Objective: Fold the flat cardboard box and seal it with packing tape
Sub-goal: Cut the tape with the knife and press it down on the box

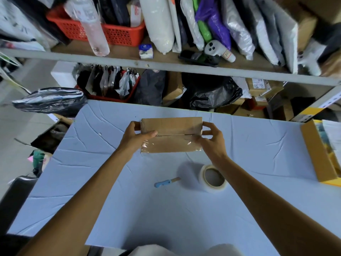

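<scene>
A red basket [118,33] on the shelf [166,64] behind the table holds dark flat packets standing on end, with a clear plastic bottle [90,26] leaning across its front. Below the shelf a second red basket [110,85] is packed with small bagged items, and black plastic bags [212,91] and brown cartons [262,87] crowd the space beside it. At the right edge of the table [129,209] an open yellow-brown box [321,154] holds papers or printed sheets; what they are cannot be made out. The cardboard box [171,134] sits folded near the far edge of the table, about midway along it, with clear tape shining across its top seam and down its near face. The left hand [136,134] grips the box's left end, thumb laid along the seam on top, fingers wrapped around the side. The right hand [210,139] holds the right end, thumb and fingers curled around the corner and pressing the tape there. Nearer the person, a roll of tape [212,178] lies on the table below the right forearm, and a small blue-handled knife [166,182] lies just left of it, apart from the roll. The table is covered in pale blue sheeting, creased in many places. On the upper shelf stand padded mailers and wrapped bundles in white, purple and green.
</scene>
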The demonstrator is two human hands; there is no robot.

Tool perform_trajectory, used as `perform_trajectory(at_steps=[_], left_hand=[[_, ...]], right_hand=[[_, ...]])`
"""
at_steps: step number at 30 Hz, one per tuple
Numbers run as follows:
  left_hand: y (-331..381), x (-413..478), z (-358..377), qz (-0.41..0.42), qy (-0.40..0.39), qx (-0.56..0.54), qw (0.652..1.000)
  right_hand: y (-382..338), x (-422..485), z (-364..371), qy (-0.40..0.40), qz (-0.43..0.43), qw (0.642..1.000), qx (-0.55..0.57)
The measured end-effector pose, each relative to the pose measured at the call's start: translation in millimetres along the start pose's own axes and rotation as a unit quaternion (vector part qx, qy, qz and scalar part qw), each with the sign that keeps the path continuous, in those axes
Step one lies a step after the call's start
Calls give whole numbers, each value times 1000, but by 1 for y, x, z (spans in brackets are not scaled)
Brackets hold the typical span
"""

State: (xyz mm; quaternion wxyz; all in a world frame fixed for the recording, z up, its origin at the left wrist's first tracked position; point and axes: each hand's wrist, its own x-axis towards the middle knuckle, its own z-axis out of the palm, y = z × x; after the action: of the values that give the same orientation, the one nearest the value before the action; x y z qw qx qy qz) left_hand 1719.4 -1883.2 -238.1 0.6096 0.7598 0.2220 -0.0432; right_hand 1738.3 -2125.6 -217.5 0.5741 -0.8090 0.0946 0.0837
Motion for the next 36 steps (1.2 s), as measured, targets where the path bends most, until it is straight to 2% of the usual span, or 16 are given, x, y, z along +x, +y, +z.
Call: perform_trajectory(at_steps=[4, 7, 11, 14, 19, 23, 30, 36], left_hand=[[2, 3, 2, -14, -29, -77, 997], [5, 7, 5, -31, -9, -137, 990], [7, 7, 5, -27, 28, -122, 992], [9, 5, 3, -35, -8, -117, 993], [13, 3, 0, 17, -56, -100, 993], [18, 3, -1, 28, -43, -100, 994], [19, 1, 2, 57, 4, -94, 994], [17, 2, 1, 74, 7, -17, 997]], right_hand=[[-8, 5, -9, 47, 0, 998, 44], [-10, 7, -7, 67, 9, 996, 62], [-9, 6, -4, 81, 4, 996, 34], [-8, 6, -7, 74, 11, 996, 42], [-9, 7, -8, 36, -7, 999, 40], [-7, 8, -9, 28, 2, 999, 46], [-6, 12, -10, 65, -2, 997, 40], [-6, 17, -10, 18, -25, 999, 18]])
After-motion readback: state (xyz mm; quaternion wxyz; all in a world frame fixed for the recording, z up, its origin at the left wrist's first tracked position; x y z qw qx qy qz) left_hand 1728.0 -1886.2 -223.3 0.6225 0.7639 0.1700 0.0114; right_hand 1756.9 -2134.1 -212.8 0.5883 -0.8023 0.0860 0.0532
